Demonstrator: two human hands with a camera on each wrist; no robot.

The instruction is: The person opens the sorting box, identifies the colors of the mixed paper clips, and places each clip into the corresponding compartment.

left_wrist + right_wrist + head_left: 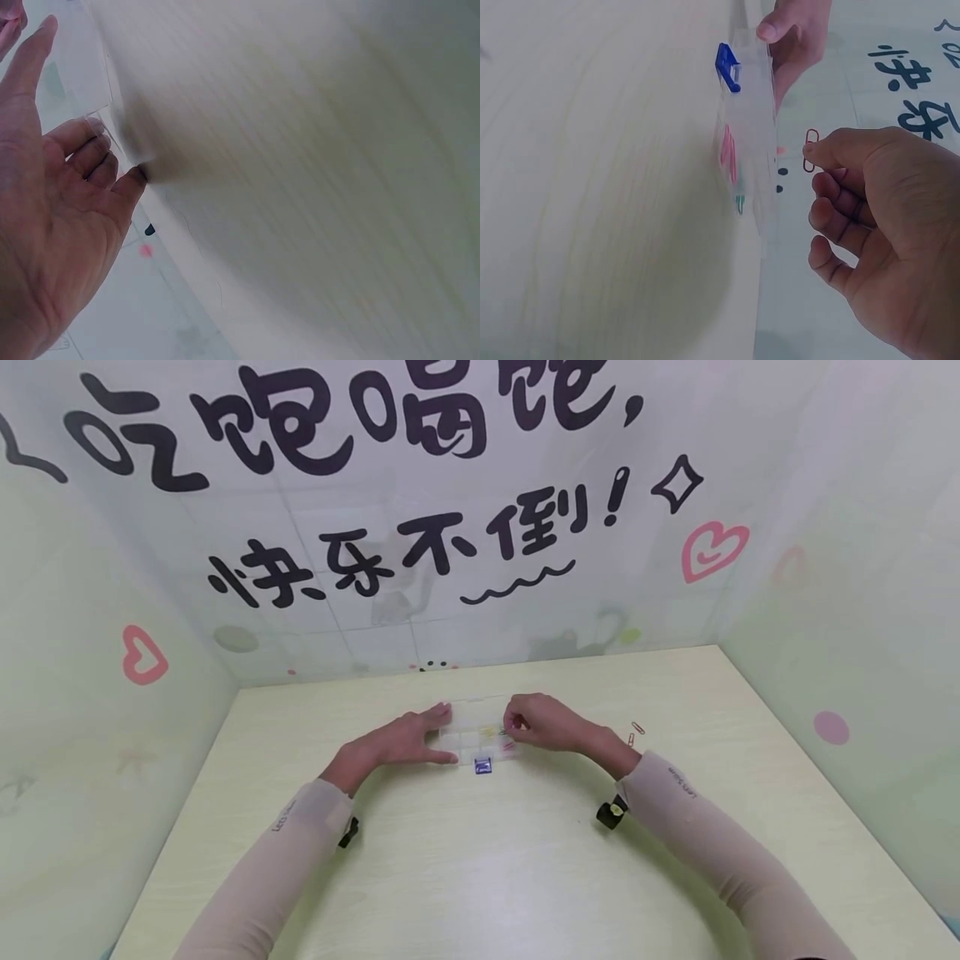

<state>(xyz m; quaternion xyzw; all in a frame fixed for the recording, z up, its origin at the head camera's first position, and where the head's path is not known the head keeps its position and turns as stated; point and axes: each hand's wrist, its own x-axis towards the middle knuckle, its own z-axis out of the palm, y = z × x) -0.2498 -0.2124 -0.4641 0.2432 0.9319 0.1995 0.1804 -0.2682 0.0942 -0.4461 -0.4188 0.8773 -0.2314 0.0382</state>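
A clear plastic compartment box [468, 745] with a blue latch [483, 766] on its front lies near the back of the table. Yellow paper clips [489, 732], pink paper clips [728, 154] and green paper clips [740, 204] are inside it. My left hand [411, 737] is at the box's left end, its thumb toward the front corner and its index finger toward the back, fingers mostly straight. Over the right end, my right hand [546, 722] pinches a red paper clip [811, 151] between thumb and forefinger, held above the box in the right wrist view.
Two red paper clips [634, 732] lie on the pale wooden table [465, 860] to the right of the box, close by the right forearm. A printed wall [360, 635] stands along the table's back edge, with further walls at both sides.
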